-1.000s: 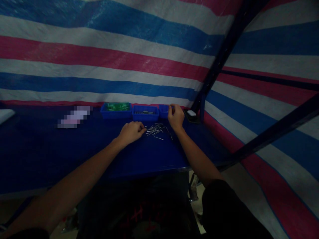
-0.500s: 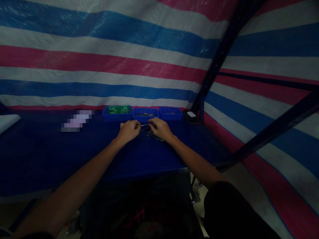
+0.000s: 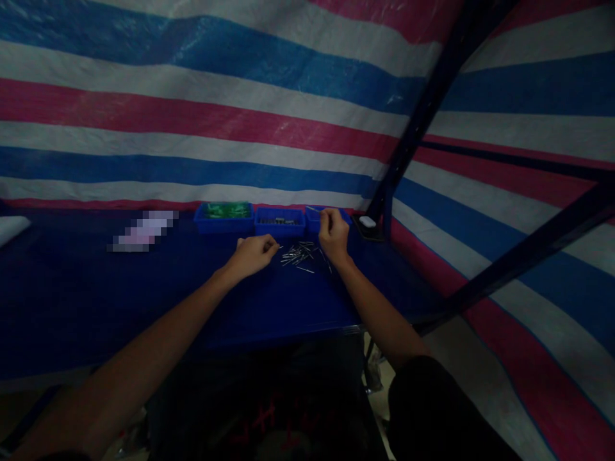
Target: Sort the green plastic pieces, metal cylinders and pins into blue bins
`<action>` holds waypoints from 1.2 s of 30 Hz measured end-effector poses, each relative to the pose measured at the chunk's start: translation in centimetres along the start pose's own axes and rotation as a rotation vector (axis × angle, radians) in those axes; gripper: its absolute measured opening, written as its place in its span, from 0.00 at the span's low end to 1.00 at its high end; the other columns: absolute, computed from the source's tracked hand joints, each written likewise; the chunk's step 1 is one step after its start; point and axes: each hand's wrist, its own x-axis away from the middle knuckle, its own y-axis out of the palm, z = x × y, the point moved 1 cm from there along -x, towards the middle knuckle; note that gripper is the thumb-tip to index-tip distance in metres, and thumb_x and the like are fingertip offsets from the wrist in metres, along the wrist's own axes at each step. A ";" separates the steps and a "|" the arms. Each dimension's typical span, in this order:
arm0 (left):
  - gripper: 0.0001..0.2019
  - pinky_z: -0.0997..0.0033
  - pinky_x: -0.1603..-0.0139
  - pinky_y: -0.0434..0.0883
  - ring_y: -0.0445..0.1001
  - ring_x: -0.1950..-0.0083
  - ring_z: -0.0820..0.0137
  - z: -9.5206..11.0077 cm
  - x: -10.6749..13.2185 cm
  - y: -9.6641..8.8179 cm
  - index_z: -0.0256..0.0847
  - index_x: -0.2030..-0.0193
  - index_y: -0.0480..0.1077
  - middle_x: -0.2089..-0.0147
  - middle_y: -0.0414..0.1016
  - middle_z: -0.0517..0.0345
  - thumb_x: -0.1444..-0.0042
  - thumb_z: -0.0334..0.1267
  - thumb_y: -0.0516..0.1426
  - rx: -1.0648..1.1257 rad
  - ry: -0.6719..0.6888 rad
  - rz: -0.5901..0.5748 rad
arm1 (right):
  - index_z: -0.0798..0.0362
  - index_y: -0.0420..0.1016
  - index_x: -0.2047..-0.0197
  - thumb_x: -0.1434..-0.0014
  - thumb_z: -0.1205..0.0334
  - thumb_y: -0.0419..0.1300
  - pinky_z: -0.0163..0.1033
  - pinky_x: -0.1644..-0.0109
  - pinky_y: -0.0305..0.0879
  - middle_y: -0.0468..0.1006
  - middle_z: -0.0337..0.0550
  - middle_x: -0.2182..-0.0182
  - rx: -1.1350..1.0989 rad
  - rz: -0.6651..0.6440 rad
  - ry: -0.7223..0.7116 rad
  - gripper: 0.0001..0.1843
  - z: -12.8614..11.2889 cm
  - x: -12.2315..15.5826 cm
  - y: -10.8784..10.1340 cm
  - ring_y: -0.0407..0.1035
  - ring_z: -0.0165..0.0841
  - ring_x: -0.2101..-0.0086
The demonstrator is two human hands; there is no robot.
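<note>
A loose pile of thin metal pins (image 3: pixel 298 253) lies on the dark blue table (image 3: pixel 144 288). My left hand (image 3: pixel 253 253) rests just left of the pile, fingers curled with a pin tip showing at the fingertips. My right hand (image 3: pixel 332 233) is raised at the pile's right, pinching one thin pin over the rightmost blue tray (image 3: pixel 314 218). Two more blue trays stand in the same row: the middle tray (image 3: pixel 280 222) holds dark small parts, the left tray (image 3: pixel 223 214) holds green parts.
A striped red, white and blue tarp (image 3: pixel 240 121) walls the back and right. A dark metal post (image 3: pixel 413 128) rises behind a small white object (image 3: pixel 368 221) on the table's far right corner. A pale blurred item (image 3: pixel 144 230) lies at left.
My right hand left the pile, where it met the left hand, and rose back to the rightmost tray with a pin. My left hand stayed by the pile.
</note>
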 end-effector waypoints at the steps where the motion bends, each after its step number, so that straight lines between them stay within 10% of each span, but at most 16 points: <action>1: 0.13 0.67 0.62 0.58 0.71 0.66 0.66 0.2 0.1 -0.1 0.42 0.65 0.71 0.70 0.74 0.58 0.45 0.44 0.48 -0.027 0.026 -0.018 | 0.54 0.66 0.64 0.38 0.57 0.45 0.34 0.67 0.59 0.71 0.40 0.75 0.012 0.086 0.056 0.13 0.7 -0.5 -0.5 0.66 0.30 0.74; 4: 0.11 0.66 0.60 0.57 0.72 0.65 0.66 0.6 0.4 -0.2 0.43 0.64 0.71 0.70 0.75 0.59 0.46 0.41 0.49 -0.083 0.072 -0.048 | 0.55 0.66 0.59 0.39 0.57 0.44 0.36 0.66 0.60 0.72 0.42 0.73 0.126 0.164 0.206 0.14 3.0 -1.6 -1.7 0.66 0.32 0.73; 9: 0.09 0.63 0.58 0.56 0.72 0.63 0.63 1.0 0.6 0.2 0.44 0.66 0.72 0.69 0.76 0.60 0.50 0.44 0.54 -0.169 0.084 -0.133 | 0.55 0.66 0.51 0.44 0.60 0.52 0.38 0.64 0.60 0.74 0.43 0.74 0.353 -0.226 0.299 0.17 5.3 -1.4 -1.6 0.68 0.36 0.70; 20: 0.09 0.64 0.59 0.60 0.73 0.65 0.64 0.1 0.1 0.7 0.44 0.68 0.71 0.69 0.77 0.60 0.52 0.37 0.50 -0.129 -0.017 -0.172 | 0.51 0.70 0.56 0.43 0.58 0.53 0.33 0.69 0.57 0.70 0.36 0.77 0.014 -0.649 -0.044 0.13 -0.9 1.5 1.7 0.64 0.28 0.75; 36: 0.13 0.71 0.65 0.64 0.70 0.68 0.69 -1.3 -0.9 0.5 0.38 0.72 0.68 0.72 0.72 0.57 0.50 0.44 0.47 0.474 -0.193 0.013 | 0.54 0.69 0.62 0.39 0.61 0.50 0.40 0.56 0.61 0.71 0.46 0.65 0.059 -0.563 -0.411 0.09 -3.0 1.6 1.2 0.64 0.34 0.62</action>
